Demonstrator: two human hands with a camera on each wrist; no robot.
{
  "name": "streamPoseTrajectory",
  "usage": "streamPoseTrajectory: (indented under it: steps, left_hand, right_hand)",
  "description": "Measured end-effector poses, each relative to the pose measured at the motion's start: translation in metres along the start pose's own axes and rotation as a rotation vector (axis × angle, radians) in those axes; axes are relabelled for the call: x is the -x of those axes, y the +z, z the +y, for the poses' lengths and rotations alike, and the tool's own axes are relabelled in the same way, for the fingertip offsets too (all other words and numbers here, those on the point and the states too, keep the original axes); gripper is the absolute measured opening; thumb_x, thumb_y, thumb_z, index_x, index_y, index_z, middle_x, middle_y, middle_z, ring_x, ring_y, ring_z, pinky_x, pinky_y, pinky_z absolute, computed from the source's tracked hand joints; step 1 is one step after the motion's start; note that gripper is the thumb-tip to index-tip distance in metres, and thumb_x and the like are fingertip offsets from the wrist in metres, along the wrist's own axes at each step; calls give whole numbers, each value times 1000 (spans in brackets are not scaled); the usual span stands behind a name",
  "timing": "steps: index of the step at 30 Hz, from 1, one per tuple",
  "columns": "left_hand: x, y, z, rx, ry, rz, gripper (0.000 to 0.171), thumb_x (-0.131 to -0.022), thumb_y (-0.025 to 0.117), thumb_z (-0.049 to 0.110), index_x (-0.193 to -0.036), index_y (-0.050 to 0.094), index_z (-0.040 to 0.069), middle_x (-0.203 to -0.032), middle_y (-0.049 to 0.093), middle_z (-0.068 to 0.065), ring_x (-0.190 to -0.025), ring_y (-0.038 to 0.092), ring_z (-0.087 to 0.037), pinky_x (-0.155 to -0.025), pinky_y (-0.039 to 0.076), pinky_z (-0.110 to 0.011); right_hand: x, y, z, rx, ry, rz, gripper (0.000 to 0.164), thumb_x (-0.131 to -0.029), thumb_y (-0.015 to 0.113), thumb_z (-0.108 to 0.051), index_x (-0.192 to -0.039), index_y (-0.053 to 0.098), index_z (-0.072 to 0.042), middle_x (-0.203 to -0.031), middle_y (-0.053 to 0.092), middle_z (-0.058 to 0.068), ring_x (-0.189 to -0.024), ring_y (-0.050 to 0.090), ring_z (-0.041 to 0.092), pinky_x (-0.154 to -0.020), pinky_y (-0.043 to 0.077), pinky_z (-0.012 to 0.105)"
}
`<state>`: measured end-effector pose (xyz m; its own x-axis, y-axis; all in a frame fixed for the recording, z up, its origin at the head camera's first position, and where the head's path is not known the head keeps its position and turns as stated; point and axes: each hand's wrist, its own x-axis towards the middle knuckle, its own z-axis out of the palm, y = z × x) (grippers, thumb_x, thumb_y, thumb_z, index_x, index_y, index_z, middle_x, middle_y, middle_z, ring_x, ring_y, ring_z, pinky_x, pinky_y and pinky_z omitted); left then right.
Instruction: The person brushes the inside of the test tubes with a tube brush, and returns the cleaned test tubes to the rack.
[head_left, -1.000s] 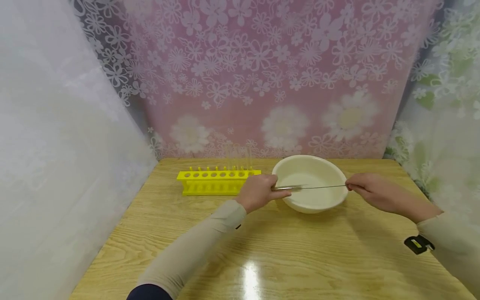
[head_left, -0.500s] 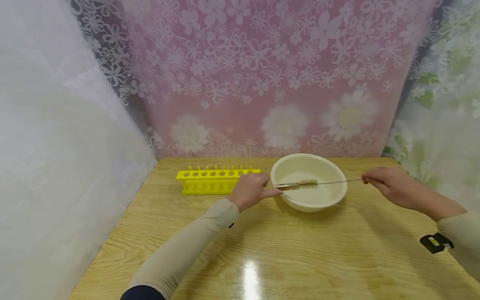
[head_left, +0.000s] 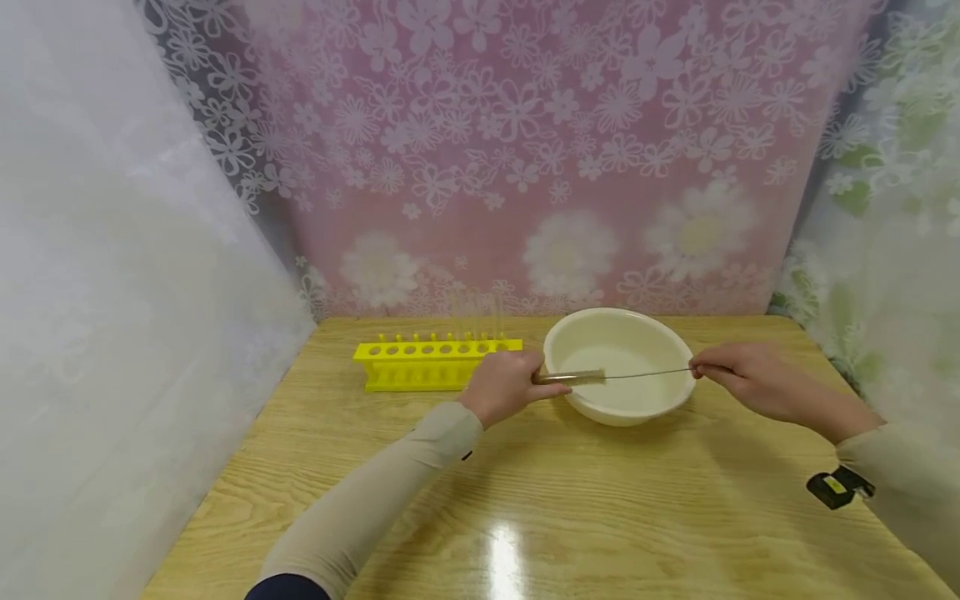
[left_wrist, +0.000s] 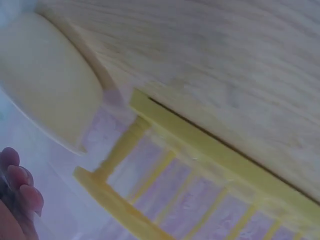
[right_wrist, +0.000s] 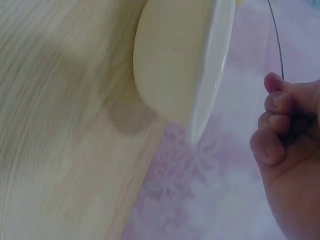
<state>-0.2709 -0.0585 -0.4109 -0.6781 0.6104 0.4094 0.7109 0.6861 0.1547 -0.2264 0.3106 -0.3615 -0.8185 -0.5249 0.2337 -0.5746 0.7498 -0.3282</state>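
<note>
My left hand (head_left: 504, 385) grips a glass test tube (head_left: 577, 377) that lies nearly level over the left side of the cream basin (head_left: 630, 412), its mouth to the right. Inside the tube sits the bristle head of a test tube brush (head_left: 648, 373); its thin twisted wire runs out across the basin to the right. By the basin's right rim my right hand (head_left: 753, 385) pinches the wire's end between thumb and forefinger. The right wrist view shows the wire (right_wrist: 278, 47) leaving those fingertips. In the left wrist view only the curled fingertips of my left hand (left_wrist: 20, 187) show.
Behind my left hand stands a yellow test tube rack (head_left: 420, 350), with several clear test tubes (head_left: 476, 317) upright at its right end. The wooden table (head_left: 600, 500) ends at a pink flowered curtain (head_left: 525, 167). White sheeting (head_left: 135, 292) hangs along the left.
My right hand moved right, drawing the bristles partly out of the tube, then came back left, and the bristles are inside the tube again. My left hand shifted slightly left.
</note>
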Motion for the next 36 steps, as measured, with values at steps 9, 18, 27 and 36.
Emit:
streamPoseTrajectory:
  steps: [9, 18, 27, 36]
  left_hand:
    - [-10, 4, 18, -100, 22, -37, 51, -92, 58, 67, -73, 45, 21, -58, 45, 9, -44, 39, -5, -42, 29, -19]
    - [-10, 3, 16, -84, 32, -10, 49, -91, 62, 64, -75, 48, 20, -59, 48, 10, -44, 40, -4, -41, 30, -18]
    - [-8, 4, 13, -28, 63, 6, 47, -93, 61, 63, -75, 48, 21, -60, 49, 12, -45, 42, -2, -44, 31, -17]
    - [10, -6, -17, -78, -46, 24, 53, -87, 67, 64, -70, 45, 19, -55, 38, 6, -44, 31, -7, -44, 22, -22]
  right_hand:
    - [-34, 35, -37, -153, -69, -60, 19, -104, 54, -7, -110, 72, -5, -102, 72, 4, -92, 69, 24, -75, 55, 33]
    - [-35, 35, -31, -185, -90, -65, 19, -103, 55, -6, -110, 73, -4, -102, 73, 4, -90, 69, 22, -74, 54, 31]
    - [-23, 25, -23, -198, -49, -73, 19, -104, 54, -8, -110, 72, -5, -104, 73, 4, -87, 66, 17, -71, 52, 29]
    - [25, -16, 40, -33, 75, 60, 22, -101, 56, -1, -117, 70, 5, -101, 74, 8, -90, 62, -7, -69, 54, 23]
